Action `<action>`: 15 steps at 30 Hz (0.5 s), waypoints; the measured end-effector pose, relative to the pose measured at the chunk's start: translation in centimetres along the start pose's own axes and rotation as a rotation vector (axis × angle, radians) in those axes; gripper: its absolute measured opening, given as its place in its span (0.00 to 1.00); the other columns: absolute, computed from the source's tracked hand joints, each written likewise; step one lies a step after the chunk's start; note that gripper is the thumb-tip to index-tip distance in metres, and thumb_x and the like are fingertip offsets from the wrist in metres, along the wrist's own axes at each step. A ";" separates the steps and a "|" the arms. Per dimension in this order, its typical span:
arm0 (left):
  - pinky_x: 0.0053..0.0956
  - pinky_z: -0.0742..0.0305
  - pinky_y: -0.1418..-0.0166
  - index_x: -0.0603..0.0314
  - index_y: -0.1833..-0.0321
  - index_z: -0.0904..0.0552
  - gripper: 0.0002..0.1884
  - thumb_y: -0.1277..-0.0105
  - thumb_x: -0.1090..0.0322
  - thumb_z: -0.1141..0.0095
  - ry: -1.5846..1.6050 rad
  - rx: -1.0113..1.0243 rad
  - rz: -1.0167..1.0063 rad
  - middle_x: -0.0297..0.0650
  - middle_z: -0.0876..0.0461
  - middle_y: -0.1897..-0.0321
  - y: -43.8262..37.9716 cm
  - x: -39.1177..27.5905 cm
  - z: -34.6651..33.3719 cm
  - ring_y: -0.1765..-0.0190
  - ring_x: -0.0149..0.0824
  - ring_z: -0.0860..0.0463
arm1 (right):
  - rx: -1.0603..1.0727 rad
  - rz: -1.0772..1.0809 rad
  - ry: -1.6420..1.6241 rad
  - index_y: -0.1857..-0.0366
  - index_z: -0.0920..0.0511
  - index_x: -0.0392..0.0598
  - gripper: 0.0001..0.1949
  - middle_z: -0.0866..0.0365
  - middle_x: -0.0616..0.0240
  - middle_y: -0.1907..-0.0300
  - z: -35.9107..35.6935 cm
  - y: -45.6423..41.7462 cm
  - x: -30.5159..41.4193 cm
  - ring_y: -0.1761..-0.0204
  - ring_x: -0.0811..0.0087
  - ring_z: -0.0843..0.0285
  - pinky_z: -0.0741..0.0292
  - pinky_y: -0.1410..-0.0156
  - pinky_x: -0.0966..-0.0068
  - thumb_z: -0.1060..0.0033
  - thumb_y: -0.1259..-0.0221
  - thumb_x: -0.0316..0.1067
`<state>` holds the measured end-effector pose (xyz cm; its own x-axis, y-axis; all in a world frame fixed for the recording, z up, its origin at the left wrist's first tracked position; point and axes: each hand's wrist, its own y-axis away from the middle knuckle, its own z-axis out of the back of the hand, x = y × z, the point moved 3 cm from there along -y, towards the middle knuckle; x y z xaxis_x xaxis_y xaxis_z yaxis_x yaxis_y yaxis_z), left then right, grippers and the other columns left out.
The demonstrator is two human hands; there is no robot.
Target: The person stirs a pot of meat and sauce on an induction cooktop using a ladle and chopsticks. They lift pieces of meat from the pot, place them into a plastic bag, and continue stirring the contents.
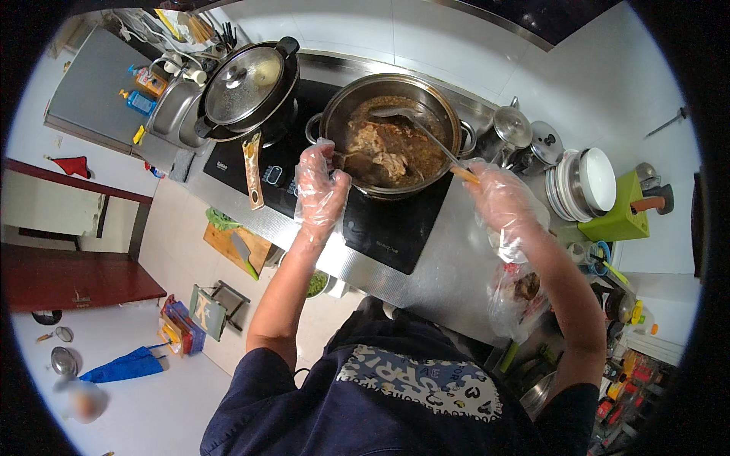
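Note:
A wide two-handled steel pot [393, 192] stands on the black induction cooktop [393, 231], with pieces of cooked meat [379, 148] in brown liquid. My right hand [502, 199], in a clear plastic glove, grips the wooden handle of a metal ladle [425, 128]; its bowl lies in the pot, above the meat. My left hand [322, 188], gloved the same way, is raised at the pot's near left rim, its fingers bent towards the pot. Whether those fingertips hold anything is unclear.
A lidded pan [245, 85] sits on the left burner, its handle [252, 171] jutting towards me. Lidded pots [511, 128], stacked bowls [599, 179] and a green knife block [621, 211] line the right. A plastic bag [516, 296] lies by my right forearm. A knife [242, 251] rests on a low cutting board [259, 242].

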<state>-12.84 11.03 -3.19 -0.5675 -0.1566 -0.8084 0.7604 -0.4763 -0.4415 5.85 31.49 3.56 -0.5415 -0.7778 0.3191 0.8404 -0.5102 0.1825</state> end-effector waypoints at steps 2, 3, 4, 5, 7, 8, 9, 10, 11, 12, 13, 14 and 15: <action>0.32 0.28 0.47 0.65 0.49 0.28 0.22 0.51 0.78 0.48 -0.034 -0.001 -0.004 0.44 0.28 0.56 0.2 0.0 0.1 0.53 0.40 0.26 | -0.147 0.149 0.073 0.50 0.24 0.44 0.15 0.19 0.49 0.64 -1.2 -0.5 0.0 0.59 0.49 0.21 0.26 0.53 0.58 0.45 0.40 0.36; 0.32 0.28 0.46 0.65 0.49 0.28 0.21 0.51 0.78 0.48 -0.047 0.003 0.007 0.44 0.28 0.56 0.5 0.2 0.2 0.52 0.40 0.26 | -0.113 0.131 0.100 0.52 0.24 0.44 0.14 0.19 0.49 0.65 -1.3 -0.7 0.3 0.60 0.49 0.21 0.26 0.54 0.58 0.45 0.40 0.36; 0.32 0.29 0.45 0.65 0.50 0.28 0.21 0.51 0.78 0.49 -0.061 0.007 0.018 0.44 0.28 0.56 0.7 0.3 0.2 0.52 0.41 0.26 | -0.078 0.113 0.127 0.53 0.24 0.44 0.13 0.19 0.50 0.66 -1.5 -1.1 1.0 0.61 0.49 0.21 0.26 0.55 0.57 0.45 0.40 0.36; 0.32 0.29 0.45 0.65 0.50 0.28 0.21 0.50 0.78 0.49 -0.035 0.003 0.030 0.45 0.28 0.56 0.9 0.3 0.3 0.52 0.41 0.26 | -0.044 0.095 0.153 0.55 0.24 0.44 0.12 0.19 0.50 0.67 -1.6 -1.3 1.4 0.62 0.49 0.21 0.26 0.57 0.57 0.46 0.40 0.36; 0.32 0.30 0.44 0.64 0.50 0.27 0.20 0.50 0.77 0.49 0.023 -0.001 0.050 0.45 0.28 0.55 1.3 0.0 0.4 0.51 0.42 0.26 | -0.064 0.142 0.157 0.61 0.24 0.41 0.09 0.19 0.50 0.69 -2.1 -1.5 1.7 0.63 0.49 0.20 0.26 0.59 0.56 0.48 0.40 0.34; 0.32 0.30 0.44 0.64 0.50 0.27 0.20 0.50 0.76 0.49 0.045 0.001 0.048 0.45 0.27 0.55 1.5 -0.1 0.4 0.51 0.42 0.26 | -0.068 0.164 0.152 0.63 0.24 0.40 0.08 0.20 0.50 0.70 -2.6 -1.7 1.6 0.64 0.49 0.20 0.25 0.59 0.57 0.51 0.40 0.32; 0.32 0.30 0.43 0.64 0.51 0.27 0.20 0.49 0.76 0.49 0.066 0.003 0.045 0.45 0.27 0.55 1.6 -0.3 0.5 0.51 0.42 0.26 | -0.072 0.187 0.145 0.64 0.25 0.39 0.08 0.20 0.50 0.72 -3.0 -1.9 1.5 0.65 0.50 0.19 0.24 0.60 0.57 0.54 0.40 0.31; 0.32 0.31 0.43 0.64 0.51 0.27 0.19 0.49 0.76 0.49 0.087 0.005 0.042 0.45 0.27 0.55 1.7 -0.4 0.6 0.51 0.43 0.26 | -0.058 0.182 0.151 0.66 0.24 0.39 0.08 0.20 0.49 0.71 -3.4 -2.1 1.3 0.65 0.50 0.19 0.25 0.60 0.57 0.53 0.40 0.31; 0.33 0.31 0.43 0.64 0.51 0.27 0.19 0.49 0.75 0.49 0.061 0.008 0.039 0.45 0.27 0.55 1.7 -0.5 0.7 0.50 0.43 0.26 | -0.043 0.177 0.158 0.67 0.23 0.39 0.08 0.20 0.49 0.71 -3.8 -2.2 1.0 0.66 0.49 0.20 0.25 0.60 0.56 0.52 0.41 0.31; 0.33 0.31 0.43 0.64 0.51 0.26 0.19 0.49 0.75 0.49 0.034 0.010 0.037 0.45 0.27 0.55 1.8 -0.5 0.8 0.50 0.43 0.26 | -0.028 0.174 0.164 0.68 0.23 0.39 0.08 0.20 0.49 0.71 -4.1 -2.2 0.8 0.66 0.49 0.20 0.25 0.59 0.56 0.51 0.41 0.31; 0.33 0.31 0.43 0.64 0.51 0.26 0.19 0.49 0.75 0.49 0.007 0.012 0.035 0.46 0.27 0.55 1.8 -0.5 0.9 0.50 0.43 0.26 | -0.032 0.193 0.150 0.69 0.22 0.39 0.08 0.20 0.49 0.71 -4.3 -2.2 0.5 0.66 0.49 0.20 0.25 0.60 0.56 0.50 0.41 0.32; 0.34 0.31 0.43 0.63 0.50 0.26 0.20 0.49 0.75 0.49 -0.015 0.006 0.033 0.46 0.26 0.55 1.8 -0.4 0.9 0.50 0.44 0.26 | -0.036 0.210 0.136 0.69 0.22 0.39 0.08 0.20 0.49 0.72 -4.4 -2.3 0.2 0.66 0.50 0.21 0.26 0.60 0.56 0.49 0.41 0.33; 0.34 0.31 0.43 0.63 0.50 0.26 0.20 0.49 0.74 0.48 -0.039 0.000 0.032 0.46 0.26 0.55 1.9 -0.2 1.0 0.50 0.45 0.26 | -0.040 0.229 0.121 0.70 0.21 0.40 0.09 0.20 0.49 0.72 -4.3 -2.2 0.4 0.67 0.50 0.21 0.26 0.60 0.56 0.47 0.41 0.34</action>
<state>-11.61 9.33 -3.47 -0.5548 -0.2055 -0.8062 0.7782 -0.4707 -0.4157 3.66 30.71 -0.71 -0.3379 -0.9117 0.2339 0.9412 -0.3281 0.0810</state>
